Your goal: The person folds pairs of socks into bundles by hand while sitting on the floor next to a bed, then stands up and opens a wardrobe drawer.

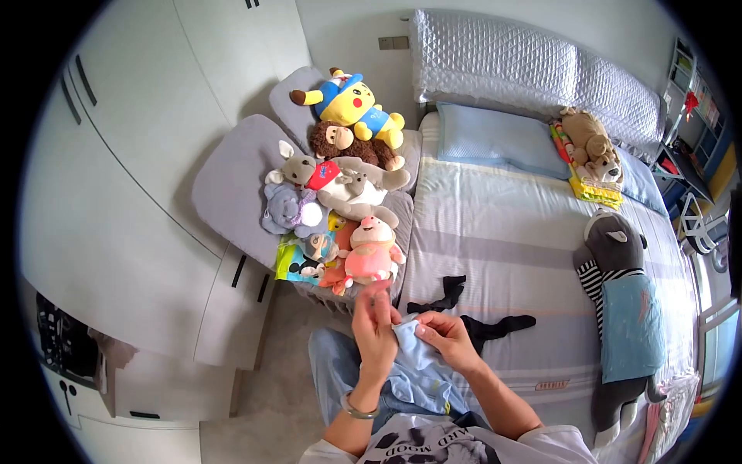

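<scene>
A small light blue sock (pixel 416 348), partly covered by my fingers, is held up over my lap. My right hand (pixel 450 340) pinches its upper right edge between thumb and fingers. On its left side my left hand (pixel 375 329) grips the edge, with some raised fingers blurred. Just beyond my hands, a black sock (pixel 447 295) lies crumpled on the bed. Another black sock (pixel 502 329) stretches out to the right of my right hand.
The bed (pixel 495 232) has a striped sheet, a blue pillow (pixel 495 139) and a large grey plush toy (pixel 622 309). Left of it, a grey chair (pixel 236 182) carries several plush toys, including a pink pig (pixel 369 251). White cabinets (pixel 147 193) line the left wall.
</scene>
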`<state>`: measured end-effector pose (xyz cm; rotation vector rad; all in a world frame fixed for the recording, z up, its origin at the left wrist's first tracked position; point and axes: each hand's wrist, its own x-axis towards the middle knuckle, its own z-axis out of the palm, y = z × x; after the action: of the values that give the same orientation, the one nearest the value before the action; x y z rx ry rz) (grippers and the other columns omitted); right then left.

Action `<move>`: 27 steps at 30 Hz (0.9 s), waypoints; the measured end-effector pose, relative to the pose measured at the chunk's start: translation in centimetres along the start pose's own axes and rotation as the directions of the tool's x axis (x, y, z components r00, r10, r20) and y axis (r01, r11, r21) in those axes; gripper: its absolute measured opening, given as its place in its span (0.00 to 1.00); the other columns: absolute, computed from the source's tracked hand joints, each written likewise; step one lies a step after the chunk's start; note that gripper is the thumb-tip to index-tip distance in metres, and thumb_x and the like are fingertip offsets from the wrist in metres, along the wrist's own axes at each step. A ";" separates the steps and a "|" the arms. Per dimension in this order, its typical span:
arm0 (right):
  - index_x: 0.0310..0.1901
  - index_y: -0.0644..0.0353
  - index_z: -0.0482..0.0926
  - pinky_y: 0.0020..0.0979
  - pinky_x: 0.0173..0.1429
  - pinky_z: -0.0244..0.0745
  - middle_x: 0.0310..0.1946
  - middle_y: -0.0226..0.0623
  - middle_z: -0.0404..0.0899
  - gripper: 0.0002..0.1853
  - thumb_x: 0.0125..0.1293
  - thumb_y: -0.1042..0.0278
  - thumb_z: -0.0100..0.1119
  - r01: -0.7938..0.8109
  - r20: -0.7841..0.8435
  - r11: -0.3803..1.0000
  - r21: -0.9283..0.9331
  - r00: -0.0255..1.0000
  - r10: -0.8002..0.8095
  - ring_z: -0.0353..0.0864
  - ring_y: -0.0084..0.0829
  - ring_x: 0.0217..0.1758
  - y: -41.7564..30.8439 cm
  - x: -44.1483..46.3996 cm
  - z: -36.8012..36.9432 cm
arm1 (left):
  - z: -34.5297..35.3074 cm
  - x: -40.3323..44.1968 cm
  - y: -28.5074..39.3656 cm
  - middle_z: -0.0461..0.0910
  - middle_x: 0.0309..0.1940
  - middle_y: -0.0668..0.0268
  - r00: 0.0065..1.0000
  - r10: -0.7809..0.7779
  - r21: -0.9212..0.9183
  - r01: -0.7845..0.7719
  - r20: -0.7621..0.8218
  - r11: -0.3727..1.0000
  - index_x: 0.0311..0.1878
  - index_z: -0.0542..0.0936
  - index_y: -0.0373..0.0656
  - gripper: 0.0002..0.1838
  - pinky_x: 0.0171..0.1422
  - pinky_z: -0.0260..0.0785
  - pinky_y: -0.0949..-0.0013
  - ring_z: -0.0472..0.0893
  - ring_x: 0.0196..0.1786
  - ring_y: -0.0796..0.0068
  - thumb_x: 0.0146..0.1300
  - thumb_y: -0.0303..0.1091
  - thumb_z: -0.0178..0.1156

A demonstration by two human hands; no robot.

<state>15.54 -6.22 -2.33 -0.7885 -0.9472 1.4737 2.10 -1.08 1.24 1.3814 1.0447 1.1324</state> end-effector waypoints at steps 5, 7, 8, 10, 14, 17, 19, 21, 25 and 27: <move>0.31 0.58 0.79 0.18 0.30 0.63 0.24 0.20 0.75 0.13 0.69 0.59 0.54 -0.098 -0.350 0.967 0.237 0.919 0.179 0.68 0.11 0.26 3.4 0.1 -1.8 | 2.6 -2.8 -5.3 0.78 0.22 0.67 0.729 0.572 0.337 -0.682 0.375 0.649 0.41 0.81 0.48 0.09 0.27 0.70 0.72 0.78 0.22 0.69 0.57 0.27 0.60; 0.30 0.58 0.79 0.20 0.29 0.64 0.23 0.22 0.75 0.12 0.69 0.61 0.53 -0.039 -0.481 0.964 0.263 0.861 0.166 0.70 0.14 0.24 4.9 -0.7 0.2 | 3.3 -1.5 -4.9 0.82 0.27 0.66 0.804 0.552 0.292 -0.595 0.222 0.749 0.46 0.81 0.50 0.15 0.31 0.75 0.64 0.81 0.26 0.65 0.53 0.34 0.62; 0.34 0.59 0.81 0.21 0.31 0.66 0.23 0.22 0.75 0.11 0.68 0.63 0.53 -0.069 -0.615 0.990 0.123 0.777 0.130 0.72 0.16 0.25 4.8 -1.3 2.4 | 2.9 -1.3 -4.5 0.82 0.27 0.66 0.802 0.554 0.299 -0.597 0.223 0.744 0.46 0.81 0.50 0.15 0.31 0.75 0.64 0.81 0.26 0.65 0.53 0.34 0.62; 0.41 0.62 0.80 0.21 0.26 0.57 0.29 0.23 0.76 0.16 0.70 0.58 0.49 0.001 -0.595 0.986 0.164 0.797 0.098 0.66 0.13 0.26 6.7 -1.6 2.4 | 2.4 -0.8 -4.1 0.83 0.35 0.58 0.980 0.192 0.349 -0.197 0.049 0.916 0.43 0.82 0.46 0.13 0.41 0.76 0.64 0.84 0.37 0.62 0.56 0.39 0.63; 0.42 0.61 0.78 0.21 0.24 0.57 0.29 0.27 0.76 0.18 0.72 0.54 0.44 0.091 0.014 0.735 0.672 0.991 -0.136 0.67 0.16 0.25 9.2 0.5 -2.5 | 3.9 -3.7 -4.9 0.82 0.37 0.55 0.771 0.563 0.443 -0.634 0.298 0.634 0.44 0.81 0.47 0.10 0.39 0.75 0.64 0.83 0.37 0.62 0.61 0.37 0.60; 0.44 0.61 0.76 0.21 0.26 0.58 0.29 0.26 0.75 0.18 0.69 0.52 0.52 -0.362 -0.348 0.914 0.183 0.845 0.405 0.66 0.14 0.27 4.1 -2.4 2.0 | -0.1 2.7 -4.2 0.81 0.33 0.59 0.974 0.151 0.459 -0.059 -0.166 0.886 0.44 0.78 0.41 0.11 0.34 0.71 0.68 0.79 0.32 0.74 0.67 0.38 0.56; 0.45 0.61 0.76 0.22 0.32 0.63 0.31 0.26 0.76 0.15 0.66 0.58 0.58 -0.406 -0.243 0.914 -0.015 0.888 0.391 0.69 0.15 0.31 3.1 -2.2 -0.8 | -2.4 5.2 -4.9 0.77 0.27 0.66 0.880 0.347 0.358 -0.225 -0.325 0.906 0.44 0.76 0.38 0.10 0.29 0.64 0.71 0.73 0.27 0.79 0.69 0.35 0.54; 0.48 0.64 0.77 0.21 0.40 0.66 0.35 0.28 0.78 0.20 0.55 0.66 0.71 -0.417 -0.152 0.865 -0.280 0.908 0.389 0.73 0.17 0.37 0.6 -1.7 -2.4 | -3.0 5.4 -5.3 0.73 0.22 0.70 0.816 0.444 0.332 -0.329 -0.372 0.884 0.45 0.74 0.37 0.08 0.25 0.60 0.72 0.68 0.23 0.81 0.69 0.32 0.54; 0.42 0.65 0.80 0.21 0.43 0.69 0.35 0.28 0.80 0.12 0.57 0.73 0.68 -0.256 -0.180 0.943 -0.212 0.959 0.220 0.75 0.18 0.38 1.1 -1.9 -5.4 | -4.2 3.2 -3.8 0.69 0.20 0.75 0.858 0.259 0.126 -0.226 -0.443 0.966 0.44 0.73 0.36 0.09 0.25 0.55 0.78 0.64 0.22 0.82 0.70 0.33 0.52; 0.48 0.65 0.76 0.22 0.49 0.70 0.38 0.30 0.80 0.12 0.62 0.78 0.60 -0.122 -0.230 0.983 0.136 0.961 0.151 0.76 0.19 0.41 1.3 -1.7 -6.0 | -5.2 2.2 -3.8 0.68 0.21 0.74 0.887 0.030 0.034 -0.016 -0.461 0.999 0.48 0.71 0.35 0.11 0.28 0.57 0.78 0.66 0.26 0.82 0.70 0.34 0.52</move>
<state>20.42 -7.16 -6.24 -0.9337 -0.6259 1.4995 -2.64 2.35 -2.18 1.1705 1.3868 1.5147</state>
